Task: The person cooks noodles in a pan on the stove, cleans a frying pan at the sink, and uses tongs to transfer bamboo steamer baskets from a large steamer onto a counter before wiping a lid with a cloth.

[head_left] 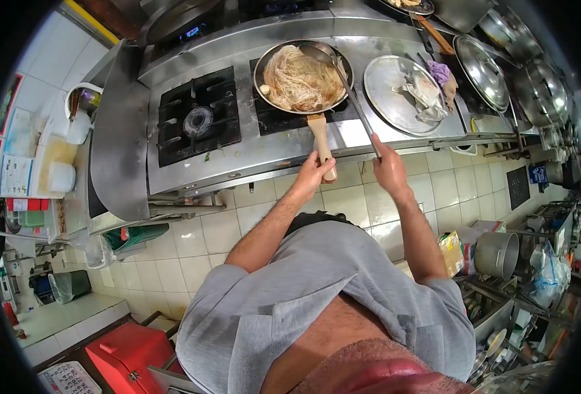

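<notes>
A frying pan [259, 84] full of pale noodles [303, 77] sits over the right burner of the stove. My left hand [312, 172] is wrapped round the pan's light wooden handle [319, 139]. In my right hand [389, 169] is the long metal shaft of a ladle [354, 98]. The ladle's bowl [317, 52] rests among the noodles at the pan's far right side. A brownish sauce shows around the noodles' lower edge.
Left of the pan is a bare gas burner [198, 122]. To the right lies a round metal lid [384, 98] with a crumpled cloth [424, 95] on it. A purple cloth [440, 72] and another lid [481, 73] lie farther right. A big pot [497, 255] stands behind my right arm.
</notes>
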Motion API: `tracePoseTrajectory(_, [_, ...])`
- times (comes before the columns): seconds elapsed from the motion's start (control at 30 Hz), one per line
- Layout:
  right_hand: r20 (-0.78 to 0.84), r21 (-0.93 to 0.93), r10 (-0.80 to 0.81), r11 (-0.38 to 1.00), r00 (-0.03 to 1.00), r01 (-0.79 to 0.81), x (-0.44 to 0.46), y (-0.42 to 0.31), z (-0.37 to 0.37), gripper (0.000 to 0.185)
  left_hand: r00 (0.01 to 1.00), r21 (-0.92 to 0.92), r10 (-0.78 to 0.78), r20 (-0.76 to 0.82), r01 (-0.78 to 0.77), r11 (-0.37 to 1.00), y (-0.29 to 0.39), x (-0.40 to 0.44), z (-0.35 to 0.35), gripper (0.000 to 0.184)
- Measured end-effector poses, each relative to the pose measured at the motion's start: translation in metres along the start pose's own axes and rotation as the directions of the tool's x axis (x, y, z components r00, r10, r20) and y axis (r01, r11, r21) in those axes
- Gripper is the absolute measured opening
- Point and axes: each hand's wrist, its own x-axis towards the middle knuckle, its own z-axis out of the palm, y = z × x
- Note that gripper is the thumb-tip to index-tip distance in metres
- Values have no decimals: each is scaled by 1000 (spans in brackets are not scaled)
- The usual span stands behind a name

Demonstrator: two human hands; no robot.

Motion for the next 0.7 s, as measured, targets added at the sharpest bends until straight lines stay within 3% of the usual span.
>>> tracePoseTrajectory(0.03, [-34, 153, -75, 985, 997, 79, 2, -1, 0, 59, 1000, 6, -20, 5, 20, 1000, 2, -3, -1, 35])
tracePoseTrajectory(0.07, [51, 152, -10, 988, 999, 3, 3, 4, -11, 59, 1000, 4, -23, 6, 23, 1000, 1, -3, -3, 35])
tracePoseTrajectory(0.23, [30, 198, -52, 979, 998, 45, -35, -15, -64, 58, 998, -5, -15, 64, 16, 1000, 1, -4, -9, 40])
tracePoseTrajectory(0.3, [260, 378, 97, 905, 961, -194, -47, -4, -82, 59, 999, -19, -11, 52, 12, 1000, 2, -5, -8, 39])
tracePoseTrajectory(0.43, [359, 310, 92, 927, 929, -212, -47, 27, -93, 59, 999, -8, 25, 48, -24, 1000, -3, -4, -9, 39])
tracePoseTrajectory(0.5, [236, 236, -110, 970, 965, 53, -39, 48, -79, 58, 999, 1, 30, 36, -30, 1000, -3, -5, -9, 40])
tracePoseTrajectory(0.57, [270, 166, -83, 985, 959, 38, -26, 59, -76, 59, 999, 12, 37, 25, -38, 999, -4, -5, -6, 41])
tracePoseTrajectory(0.67, [265, 75, -91, 994, 960, 74, -8, 79, -69, 61, 943, 387, 246, -222, -146, 910, 3, -11, 7, 49])
tracePoseTrajectory(0.7, [236, 53, -129, 991, 963, 120, -3, 86, -66, 62, 941, 390, 247, -231, -142, 910, 12, -17, 18, 49])
